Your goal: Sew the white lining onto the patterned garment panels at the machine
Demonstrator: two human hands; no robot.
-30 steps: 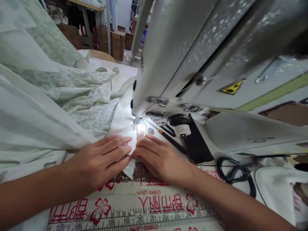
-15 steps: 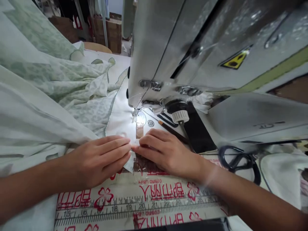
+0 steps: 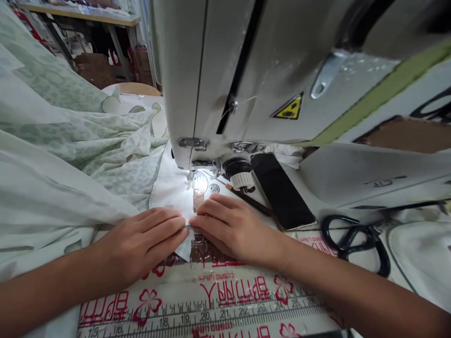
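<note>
The pale green patterned cloth [image 3: 169,190] is spread over the worktop, with its white-ground section passing beneath the presser foot [image 3: 192,174] of the sewing machine [image 3: 197,80]. The bulk of the cloth is gathered in loose folds to the left of the machine. The left hand [image 3: 141,244] and the right hand [image 3: 232,227] are both laid flat, palm down, on the cloth just in front of the needle plate [image 3: 200,182]. The fingers are extended and the fingertips almost meet; neither hand is clenched, and no pinching grip is seen. A small folded corner of the cloth is pressed down between the hands and rests on a clear printed mat [image 3: 200,300] marked with a ruler scale. The cloth is judged to be light, soft and thin, and liable to slip and crease easily. Hold is therefore best taken by flat, even pressure close to the edge, near the foot, rather than by gripping. To the right of the hands, a pencil [image 3: 248,201], a black phone [image 3: 282,190] and black-handled scissors [image 3: 354,244] are laid out.
</note>
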